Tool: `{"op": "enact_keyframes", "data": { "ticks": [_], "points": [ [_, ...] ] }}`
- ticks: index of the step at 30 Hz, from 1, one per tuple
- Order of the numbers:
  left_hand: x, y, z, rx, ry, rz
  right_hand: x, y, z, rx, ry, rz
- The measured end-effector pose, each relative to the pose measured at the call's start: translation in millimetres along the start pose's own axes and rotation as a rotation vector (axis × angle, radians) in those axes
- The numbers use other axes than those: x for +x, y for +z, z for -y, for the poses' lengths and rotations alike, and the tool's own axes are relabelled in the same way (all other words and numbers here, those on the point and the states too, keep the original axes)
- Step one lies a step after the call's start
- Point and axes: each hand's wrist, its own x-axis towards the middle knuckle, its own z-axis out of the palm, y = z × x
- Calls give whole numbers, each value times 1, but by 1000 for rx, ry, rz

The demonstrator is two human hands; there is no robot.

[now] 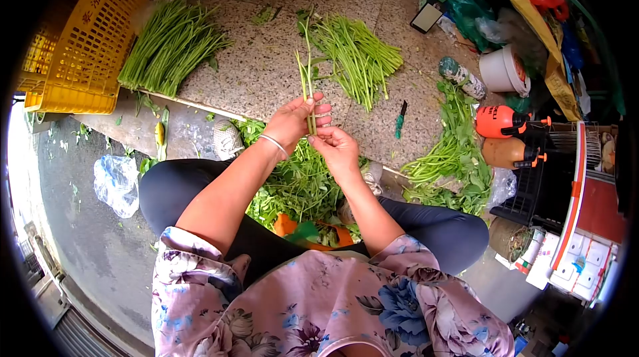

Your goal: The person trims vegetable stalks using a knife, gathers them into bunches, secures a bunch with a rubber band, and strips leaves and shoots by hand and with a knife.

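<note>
My left hand (290,123), with a bracelet at the wrist, is closed around a few thin green vegetable stems (307,77) that point away from me. Just below it, my right hand (335,148) pinches the lower ends of the same stems between thumb and fingers. Beyond my hands lies a loose pile of trimmed stems (359,57) on the speckled stone floor. A small green-handled knife (400,124) rests to the right of that pile. Under my forearms, between my legs, is a heap of leaves (299,180).
A thick bundle of stems (170,51) lies beside a yellow crate (90,37) at left. On the right are untrimmed leafy greens (452,154), spray bottles (496,121) and a white bucket (500,69). A clear plastic bag (117,185) sits on the lower pavement.
</note>
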Motion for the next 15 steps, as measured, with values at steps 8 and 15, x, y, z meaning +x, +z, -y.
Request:
{"op": "enact_keyframes", "data": {
  "ticks": [8,15],
  "points": [
    [-9,-21,-9,71,3,-55,80,-157,-54,-1084,18,-689],
    [-15,-38,-5,241,-64,38,90,-206,-35,-1322,405,-628]
  ]
}}
